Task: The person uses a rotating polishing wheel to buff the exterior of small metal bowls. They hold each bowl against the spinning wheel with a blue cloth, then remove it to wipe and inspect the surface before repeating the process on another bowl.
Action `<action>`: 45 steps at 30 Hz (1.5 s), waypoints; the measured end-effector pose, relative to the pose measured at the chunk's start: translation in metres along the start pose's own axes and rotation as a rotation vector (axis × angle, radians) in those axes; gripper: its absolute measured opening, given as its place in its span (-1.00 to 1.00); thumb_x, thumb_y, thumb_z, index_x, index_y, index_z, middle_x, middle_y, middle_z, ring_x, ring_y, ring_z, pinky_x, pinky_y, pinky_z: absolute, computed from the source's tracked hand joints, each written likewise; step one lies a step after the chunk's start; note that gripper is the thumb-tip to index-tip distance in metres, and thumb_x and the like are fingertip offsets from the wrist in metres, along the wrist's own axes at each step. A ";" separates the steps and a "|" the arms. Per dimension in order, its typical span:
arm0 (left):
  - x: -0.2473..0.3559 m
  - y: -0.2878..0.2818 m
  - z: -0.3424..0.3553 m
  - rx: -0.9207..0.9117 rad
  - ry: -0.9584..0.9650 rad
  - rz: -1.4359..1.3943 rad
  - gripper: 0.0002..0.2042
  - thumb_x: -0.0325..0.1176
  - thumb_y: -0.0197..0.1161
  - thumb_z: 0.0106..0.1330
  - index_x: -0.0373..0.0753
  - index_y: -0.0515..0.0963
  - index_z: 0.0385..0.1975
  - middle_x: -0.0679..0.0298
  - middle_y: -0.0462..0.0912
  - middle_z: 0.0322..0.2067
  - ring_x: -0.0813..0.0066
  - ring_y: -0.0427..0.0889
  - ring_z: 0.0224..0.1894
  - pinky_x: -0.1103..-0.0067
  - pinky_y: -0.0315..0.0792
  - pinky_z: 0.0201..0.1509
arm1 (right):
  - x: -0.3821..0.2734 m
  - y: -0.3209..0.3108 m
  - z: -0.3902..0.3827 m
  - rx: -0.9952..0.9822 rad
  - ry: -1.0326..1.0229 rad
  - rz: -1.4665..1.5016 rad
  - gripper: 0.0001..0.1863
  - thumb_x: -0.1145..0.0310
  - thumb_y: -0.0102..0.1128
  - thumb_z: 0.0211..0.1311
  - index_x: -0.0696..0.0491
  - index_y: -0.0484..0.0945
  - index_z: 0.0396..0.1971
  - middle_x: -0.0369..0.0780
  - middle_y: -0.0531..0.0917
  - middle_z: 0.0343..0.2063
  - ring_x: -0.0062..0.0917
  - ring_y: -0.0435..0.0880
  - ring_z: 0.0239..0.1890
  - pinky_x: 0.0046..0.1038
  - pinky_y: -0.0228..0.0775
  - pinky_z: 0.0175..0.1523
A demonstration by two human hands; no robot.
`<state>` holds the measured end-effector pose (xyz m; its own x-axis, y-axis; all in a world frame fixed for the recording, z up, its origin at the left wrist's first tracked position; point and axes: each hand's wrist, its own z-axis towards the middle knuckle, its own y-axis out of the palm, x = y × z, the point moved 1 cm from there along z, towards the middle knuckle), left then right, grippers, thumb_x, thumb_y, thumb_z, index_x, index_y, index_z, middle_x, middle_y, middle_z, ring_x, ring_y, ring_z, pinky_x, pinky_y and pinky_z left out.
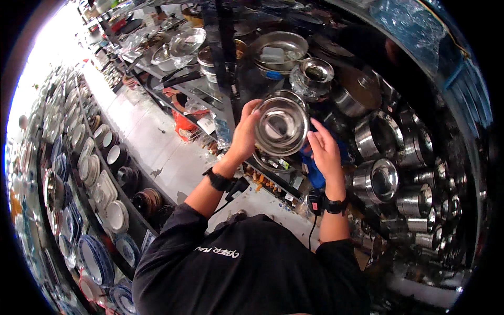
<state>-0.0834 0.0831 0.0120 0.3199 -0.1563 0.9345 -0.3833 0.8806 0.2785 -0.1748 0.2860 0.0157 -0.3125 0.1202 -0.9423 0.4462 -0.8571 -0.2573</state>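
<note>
My left hand (244, 134) grips a shiny round stainless-steel bowl (282, 126) by its left side, thumb at the rim. Beside the bowl's right side is my right hand (324, 151), fingers extended and slightly apart; whether the fingertips touch the rim is hard to tell. A blue item (316, 170) sits just behind that hand. Another steel round piece shows partly beneath and behind the bowl. Beyond it, wrapped steel bowls (315, 76) and a wide steel basin (278, 44) rest on the dark shelving.
Stacked steel pots (375, 181) crowd the right shelves. A dark metal post (223, 63) stands ahead among more cookware. On the left, long racks hold plates (116, 215) and bowls. A tiled floor (128, 121) runs between the racks, with a red bag (185, 126) by the middle shelf.
</note>
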 end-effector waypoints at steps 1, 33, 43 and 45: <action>-0.003 0.001 0.006 0.073 0.014 0.101 -0.63 -0.22 -0.17 0.43 -0.26 0.23 0.13 0.23 0.40 -0.01 0.49 0.39 0.04 0.58 0.27 0.14 | -0.011 0.007 0.005 -0.061 0.102 0.082 -0.55 0.33 0.17 0.26 0.19 0.41 0.11 -0.27 0.60 -0.48 -0.71 0.50 -0.52 -0.60 0.36 -0.36; 0.010 0.025 0.044 0.119 0.668 0.736 -0.68 -0.48 0.23 0.11 -0.33 0.49 -0.09 -0.01 0.55 -0.17 0.04 0.53 -0.09 0.39 0.41 -0.02 | 0.024 -0.012 0.025 0.036 0.042 -0.353 -0.65 0.33 0.06 0.30 0.07 0.48 0.06 -0.20 0.56 -0.51 -0.52 0.50 -0.47 -0.51 0.40 -0.24; -0.113 0.111 -0.054 -1.207 -0.137 0.268 -0.91 -0.56 0.20 0.22 -0.35 0.56 -0.30 0.24 0.60 -0.40 0.54 0.57 -0.38 0.63 0.45 -0.31 | 0.068 -0.066 -0.179 -0.120 0.354 -0.143 -0.80 0.28 0.25 0.12 0.12 0.62 -0.39 -0.24 0.65 -0.50 -0.52 0.60 -0.44 -0.46 0.41 -0.31; -0.132 0.141 -0.074 -1.321 -0.299 0.256 -0.93 -0.52 0.17 0.27 -0.34 0.55 -0.31 0.35 0.57 -0.43 0.67 0.51 -0.43 0.70 0.40 -0.34 | 0.095 -0.081 -0.236 -0.020 0.459 -0.073 -0.77 0.25 0.19 0.16 0.13 0.63 -0.39 -0.25 0.66 -0.50 -0.58 0.60 -0.46 -0.48 0.43 -0.36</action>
<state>-0.1152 0.2608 -0.0883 0.1044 0.1323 0.9857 0.7508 0.6395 -0.1654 -0.0432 0.4853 -0.1036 0.0579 0.3929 -0.9177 0.4545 -0.8289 -0.3262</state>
